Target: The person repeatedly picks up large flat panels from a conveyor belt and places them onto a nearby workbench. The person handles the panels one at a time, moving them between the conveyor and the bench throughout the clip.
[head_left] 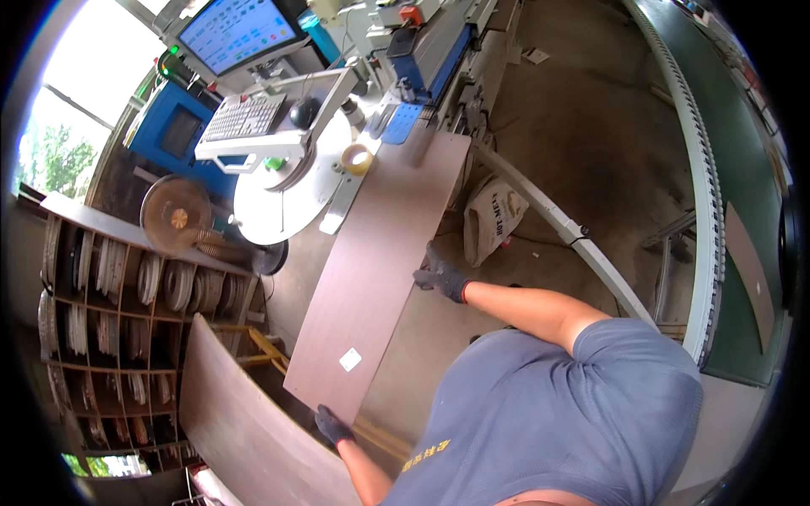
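Both my hands wear dark gloves and hold a long brown wood-grain panel that runs from near me up toward a machine. My left hand grips the panel's near end at its lower corner. My right hand presses flat against the panel's right long edge, about midway along it. A small white sticker sits on the panel near my left hand. My grey-blue shirt fills the lower right.
The panel's far end meets a blue-and-grey machine with a monitor and keyboard. A white round disc and tape roll lie left. Shelves of coiled strip, another board, a white sack, a roller conveyor.
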A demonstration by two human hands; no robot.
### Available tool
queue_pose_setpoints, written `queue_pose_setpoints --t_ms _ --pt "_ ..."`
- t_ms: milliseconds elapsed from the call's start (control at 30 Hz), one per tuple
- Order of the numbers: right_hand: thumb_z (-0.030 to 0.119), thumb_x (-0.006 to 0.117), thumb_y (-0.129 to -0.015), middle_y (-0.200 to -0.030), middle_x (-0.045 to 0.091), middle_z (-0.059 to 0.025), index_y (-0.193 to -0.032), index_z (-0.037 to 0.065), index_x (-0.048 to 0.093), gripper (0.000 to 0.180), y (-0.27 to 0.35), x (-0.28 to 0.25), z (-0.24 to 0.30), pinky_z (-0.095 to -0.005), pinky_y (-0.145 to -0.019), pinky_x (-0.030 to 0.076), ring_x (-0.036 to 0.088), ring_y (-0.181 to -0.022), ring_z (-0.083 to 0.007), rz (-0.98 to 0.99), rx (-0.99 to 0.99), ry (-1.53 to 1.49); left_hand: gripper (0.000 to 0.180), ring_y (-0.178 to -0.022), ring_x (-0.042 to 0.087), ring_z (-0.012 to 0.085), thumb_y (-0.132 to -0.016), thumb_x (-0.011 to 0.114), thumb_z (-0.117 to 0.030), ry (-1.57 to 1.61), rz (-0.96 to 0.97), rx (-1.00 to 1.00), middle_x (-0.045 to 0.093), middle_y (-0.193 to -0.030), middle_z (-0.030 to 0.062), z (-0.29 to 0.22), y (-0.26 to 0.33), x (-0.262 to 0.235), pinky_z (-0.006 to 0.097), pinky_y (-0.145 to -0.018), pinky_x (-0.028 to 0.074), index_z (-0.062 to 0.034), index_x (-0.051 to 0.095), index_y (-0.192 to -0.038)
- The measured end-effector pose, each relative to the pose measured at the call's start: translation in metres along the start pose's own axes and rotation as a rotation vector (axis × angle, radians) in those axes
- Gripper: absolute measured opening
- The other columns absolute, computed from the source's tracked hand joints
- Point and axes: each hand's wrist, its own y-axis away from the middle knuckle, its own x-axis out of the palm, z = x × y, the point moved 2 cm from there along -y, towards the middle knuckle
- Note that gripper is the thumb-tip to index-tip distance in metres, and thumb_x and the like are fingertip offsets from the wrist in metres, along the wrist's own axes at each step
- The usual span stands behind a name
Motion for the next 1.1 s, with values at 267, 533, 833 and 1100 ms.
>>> queue_pose_setpoints --t_ms 267,533,833,1100 --pt "0.022 0.062 -0.081 -0.073 0.051 -0.0030 -0.145 0.001 -0.015 0.102 -0.013 -0.014 -0.011 -0.0261 -0.058 0.041 0.047 -0.063 -0.0117 -0.046 -0.057 0.074 0.080 -0.129 0.035 0.0291 -0.082 0.067 -0.012 -0.006 0.013 0.139 0.026 -0.148 0.0190 -0.012 0.028 0.025 0.039 -0.108 0.031 0.0043 0.019 -0.144" --pt "0.018 0.064 -0.082 -0.076 0.051 -0.0054 -0.144 0.010 0.009 0.083 -0.022 -0.025 -0.006 -0.0270 -0.059 0.043 0.049 -0.065 -0.0121 -0.151 -0.063 -0.063 0.101 -0.141 0.015 0.0328 -0.070 0.080 -0.026 -0.332 0.164 0.222 0.016 -0.151 0.0225 -0.030 0.046 0.037 0.041 -0.115 0.016 0.0023 0.019 -0.145" --pt "0.024 0.064 -0.083 -0.081 0.058 -0.0070 -0.149 0.012 -0.008 0.098 -0.030 -0.045 -0.001 -0.0295 -0.065 0.047 0.055 -0.069 -0.0141 -0.075 -0.067 0.102 0.113 -0.140 0.013 0.0395 -0.059 0.084 -0.038 -0.638 0.202 0.191 0.009 -0.150 0.0302 -0.066 0.055 0.051 0.046 -0.113 0.018 -0.0008 0.022 -0.145" --pt "0.023 0.061 -0.083 -0.078 0.057 -0.0046 -0.148 0.008 -0.011 0.098 -0.032 -0.046 -0.004 -0.0287 -0.064 0.046 0.053 -0.068 -0.0124 -0.040 -0.036 0.119 0.113 -0.141 0.011 0.0380 -0.060 0.084 -0.042 -0.676 0.210 0.168 0.009 -0.150 0.0297 -0.060 0.052 0.051 0.045 -0.113 0.019 -0.0030 0.022 -0.146"
